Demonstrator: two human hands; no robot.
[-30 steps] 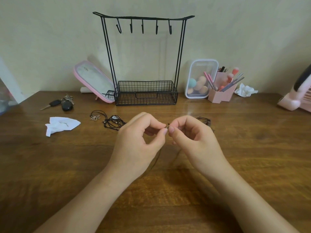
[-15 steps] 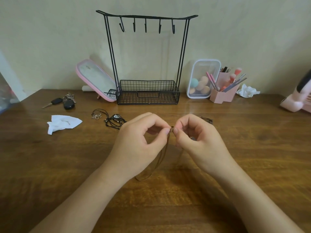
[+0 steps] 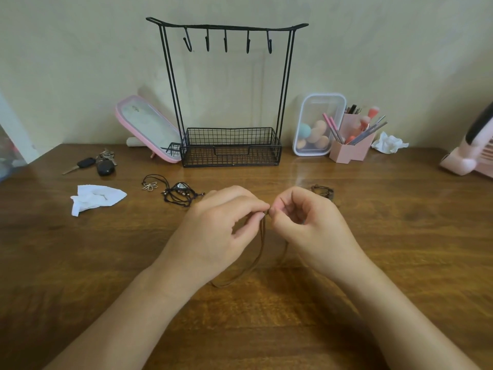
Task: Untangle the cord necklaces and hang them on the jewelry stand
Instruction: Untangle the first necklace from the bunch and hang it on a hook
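Both hands meet over the middle of the wooden table. My left hand point(image 3: 216, 231) and my right hand point(image 3: 306, 228) pinch the top of a brown cord necklace point(image 3: 250, 265) between thumb and fingertips, and its loop trails down onto the table between my wrists. A tangle of black cord necklaces point(image 3: 178, 194) with beads and a flower pendant lies left of my hands. Another brown cord piece point(image 3: 324, 190) peeks out behind my right hand. The black wire jewelry stand point(image 3: 229, 150) is at the back by the wall, its hooks bare.
Keys point(image 3: 98, 164) and a crumpled white tissue point(image 3: 96, 197) lie at the left. A pink mirror point(image 3: 149, 129) leans beside the stand. A clear box of sponges point(image 3: 317, 124), a pink brush holder point(image 3: 352, 145), another tissue point(image 3: 389, 142) and a pink device point(image 3: 472, 153) are at the right.
My hands have stayed together pinching the brown cord. More of its loop now shows hanging below my fingers. The camera has tilted slightly.
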